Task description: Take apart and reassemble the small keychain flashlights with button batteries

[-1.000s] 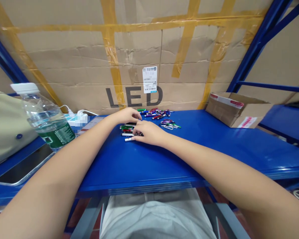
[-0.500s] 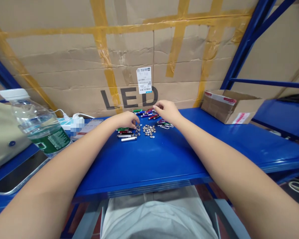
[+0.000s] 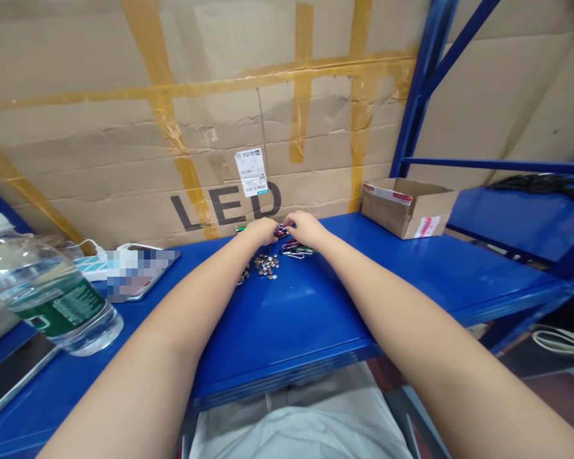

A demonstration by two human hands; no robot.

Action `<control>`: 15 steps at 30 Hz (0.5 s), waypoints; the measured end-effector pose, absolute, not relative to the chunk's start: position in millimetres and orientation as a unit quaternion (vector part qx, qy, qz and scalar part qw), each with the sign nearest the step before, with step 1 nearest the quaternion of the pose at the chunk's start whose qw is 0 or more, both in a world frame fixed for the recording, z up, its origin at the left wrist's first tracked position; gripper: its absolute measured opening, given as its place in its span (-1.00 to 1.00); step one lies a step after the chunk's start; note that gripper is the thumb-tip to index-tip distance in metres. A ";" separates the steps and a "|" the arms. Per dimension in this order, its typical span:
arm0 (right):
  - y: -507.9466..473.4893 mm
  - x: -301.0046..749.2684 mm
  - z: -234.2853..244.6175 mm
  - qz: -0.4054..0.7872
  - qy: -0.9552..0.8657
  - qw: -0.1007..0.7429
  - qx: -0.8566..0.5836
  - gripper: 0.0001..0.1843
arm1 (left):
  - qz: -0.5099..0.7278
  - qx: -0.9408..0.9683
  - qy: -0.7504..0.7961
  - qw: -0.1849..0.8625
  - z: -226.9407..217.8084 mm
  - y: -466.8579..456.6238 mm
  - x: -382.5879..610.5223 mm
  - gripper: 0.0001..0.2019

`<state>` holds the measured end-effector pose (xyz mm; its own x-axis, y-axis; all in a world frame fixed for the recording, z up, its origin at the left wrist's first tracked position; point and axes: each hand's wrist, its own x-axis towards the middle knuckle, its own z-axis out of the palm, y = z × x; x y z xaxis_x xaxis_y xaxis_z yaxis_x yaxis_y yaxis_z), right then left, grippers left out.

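Note:
At the back of the blue shelf, my left hand and my right hand are close together over a small heap of coloured metal tubes. Both hands have curled fingers; whatever they pinch is too small and too covered to make out. A heap of small round silver discs like button cells lies just in front of my left hand. Carabiner-like clips lie below my right hand. The tubes and small metal parts by my left forearm are mostly hidden behind it.
A water bottle, a power strip and a phone or tablet stand or lie at left. An open cardboard box sits at back right. A large taped carton walls off the back.
My left hand has moved from the row of tubes at left toward the back heap, beside my right hand. The view has shifted right.

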<state>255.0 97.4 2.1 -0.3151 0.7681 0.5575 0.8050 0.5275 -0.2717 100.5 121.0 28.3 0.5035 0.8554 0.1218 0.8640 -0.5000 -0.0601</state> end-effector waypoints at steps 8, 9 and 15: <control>107.2 259.9 -3.7 -0.038 -0.823 0.327 -0.463 -0.75 | 0.057 -0.840 -0.527 0.111 29.2 118.9 103.3 -0.78; 107.4 260.1 -4.6 -0.041 -0.825 0.323 -0.462 -0.76 | 0.059 -0.839 -0.528 0.113 30.2 116.8 102.0 -0.78; 102.9 259.2 -6.3 -0.045 -0.830 0.320 -0.455 -0.73 | -0.054 -0.850 -0.505 0.143 46.4 100.7 80.0 -0.75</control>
